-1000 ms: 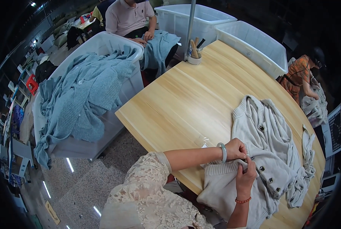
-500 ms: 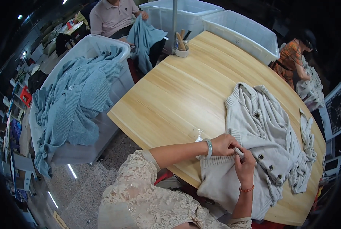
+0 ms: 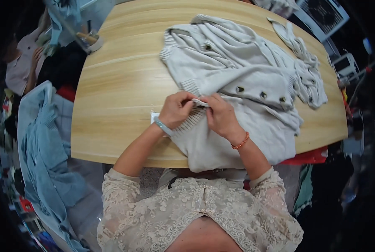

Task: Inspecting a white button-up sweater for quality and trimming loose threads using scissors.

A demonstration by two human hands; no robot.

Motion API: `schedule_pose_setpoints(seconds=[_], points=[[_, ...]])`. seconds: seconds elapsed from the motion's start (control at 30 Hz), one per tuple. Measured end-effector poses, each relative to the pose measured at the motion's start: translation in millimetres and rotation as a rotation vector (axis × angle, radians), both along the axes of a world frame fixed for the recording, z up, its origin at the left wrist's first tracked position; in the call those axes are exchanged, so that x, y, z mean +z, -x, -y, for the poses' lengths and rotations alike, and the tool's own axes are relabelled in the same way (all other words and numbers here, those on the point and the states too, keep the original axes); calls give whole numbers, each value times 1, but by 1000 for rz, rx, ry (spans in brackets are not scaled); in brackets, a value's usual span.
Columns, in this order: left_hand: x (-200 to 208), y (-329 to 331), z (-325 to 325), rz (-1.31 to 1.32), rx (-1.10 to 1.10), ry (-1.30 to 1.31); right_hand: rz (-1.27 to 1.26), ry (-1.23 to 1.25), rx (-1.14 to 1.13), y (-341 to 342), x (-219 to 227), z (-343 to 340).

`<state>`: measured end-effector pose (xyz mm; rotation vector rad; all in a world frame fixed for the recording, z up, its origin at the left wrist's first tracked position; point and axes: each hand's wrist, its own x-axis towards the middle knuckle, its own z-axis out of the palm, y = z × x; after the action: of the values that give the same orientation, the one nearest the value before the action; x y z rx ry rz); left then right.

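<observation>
A cream knitted cardigan (image 3: 246, 134) with dark buttons is spread over the wooden table (image 3: 116, 80), its lower part hanging at the near edge. My left hand (image 3: 177, 110) pinches the ribbed edge of the cardigan from the left, and a pale bangle circles that wrist. From the right, my right hand (image 3: 223, 115) grips the same edge, thumb and fingers closed on it. Between the fingertips a small folded bit of the knit stands up, with a dark spot just below it. Whether that spot is a button, I cannot tell.
At the left stands a plastic bin (image 3: 49, 90) heaped with blue knitwear (image 3: 49, 155). A small pot (image 3: 96, 44) with tools sits at the table's far left corner. Beyond it a co-worker in a pale shirt (image 3: 19, 69) sits. A twisted cream sleeve (image 3: 298, 46) lies at the right.
My view has swung to the right and down, so the table and cardigan appear further left and higher. Both hands stay on the cardigan's edge, now held more level with each other.
</observation>
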<state>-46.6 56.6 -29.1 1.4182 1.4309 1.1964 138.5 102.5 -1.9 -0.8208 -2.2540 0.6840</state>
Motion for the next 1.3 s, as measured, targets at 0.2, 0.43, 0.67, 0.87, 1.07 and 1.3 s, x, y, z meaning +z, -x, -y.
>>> schedule_pose_setpoints(seconds=[0.2, 0.43, 0.67, 0.87, 1.07, 1.3], points=[[-4, 9, -7, 299, -150, -9, -93, 300, 146, -10, 0, -8], [27, 11, -26, -621, 285, -434, 232, 8, -208, -36, 2, -8], [28, -58, -59, -646, -183, -427, 369, -223, -246, -35, -10, -2], [20, -64, -82, -1156, -44, -306, 301, -202, -231, -42, -17, -6], [29, -52, -85, -987, -56, -199, 209, -153, -173, -42, -18, -12], [29, -52, -82, -560, -159, -68, 192, -143, -187, -45, -13, -11]])
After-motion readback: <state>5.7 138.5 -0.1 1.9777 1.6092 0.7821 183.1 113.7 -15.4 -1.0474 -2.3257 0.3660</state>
